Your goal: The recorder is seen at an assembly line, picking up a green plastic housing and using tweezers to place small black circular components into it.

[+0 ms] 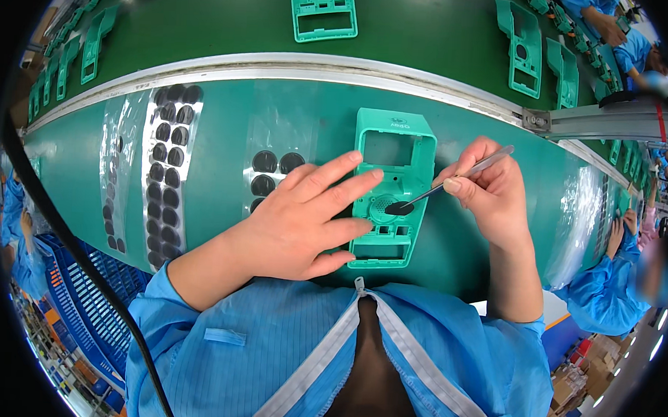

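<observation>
A mint-green plastic housing (429,157) lies on the green worktop in front of me. It has a large square opening at the far end and a round perforated grille nearer to me. My left hand (304,218) rests on its left edge, fingers spread and stretched out. In my right hand (491,187) a pair of metal tweezers (454,180) is pinched, slanting down to the left. At their tips a black round pad (399,208) lies over part of the grille; whether it touches the surface I cannot tell.
Left of the housing lie clear strips with black round pads (174,155), and a shorter pad sheet (265,161) partly under my left hand. Beyond a metal rail (318,65), a green conveyor carries more housings (321,29). A blue crate (99,288) stands at lower left. Co-workers sit at right.
</observation>
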A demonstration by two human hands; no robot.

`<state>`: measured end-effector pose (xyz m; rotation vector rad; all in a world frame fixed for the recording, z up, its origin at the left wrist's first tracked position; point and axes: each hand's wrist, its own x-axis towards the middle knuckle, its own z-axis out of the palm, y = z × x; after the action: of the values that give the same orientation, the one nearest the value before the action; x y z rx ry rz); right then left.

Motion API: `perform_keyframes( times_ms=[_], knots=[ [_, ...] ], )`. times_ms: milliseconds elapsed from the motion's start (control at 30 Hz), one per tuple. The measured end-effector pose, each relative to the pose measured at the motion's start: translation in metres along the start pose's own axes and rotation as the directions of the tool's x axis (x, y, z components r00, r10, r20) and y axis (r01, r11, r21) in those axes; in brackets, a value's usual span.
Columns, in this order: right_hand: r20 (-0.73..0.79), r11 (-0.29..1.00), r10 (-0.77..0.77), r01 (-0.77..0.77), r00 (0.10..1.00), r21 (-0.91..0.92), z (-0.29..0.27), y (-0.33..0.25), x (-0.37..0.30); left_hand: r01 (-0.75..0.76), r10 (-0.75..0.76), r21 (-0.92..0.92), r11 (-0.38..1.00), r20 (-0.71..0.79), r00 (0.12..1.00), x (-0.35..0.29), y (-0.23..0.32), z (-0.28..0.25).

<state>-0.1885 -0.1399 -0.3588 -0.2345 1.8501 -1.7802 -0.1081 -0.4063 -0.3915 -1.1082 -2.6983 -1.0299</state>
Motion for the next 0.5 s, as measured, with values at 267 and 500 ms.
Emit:
perform_keyframes(
  times_ms=[267,500],
  knots=[
    [0.04,0.999,-0.027,0.029,0.999,-0.042,0.012,0.001,0.004,0.151,-0.156,-0.057,0.987,-0.097,0.983,0.001,-0.002,0.012],
    [-0.014,0.995,-0.049,0.047,0.999,-0.091,0.021,0.001,0.008,0.156,-0.159,-0.042,0.987,-0.075,0.984,0.003,-0.005,0.009]
  ],
)
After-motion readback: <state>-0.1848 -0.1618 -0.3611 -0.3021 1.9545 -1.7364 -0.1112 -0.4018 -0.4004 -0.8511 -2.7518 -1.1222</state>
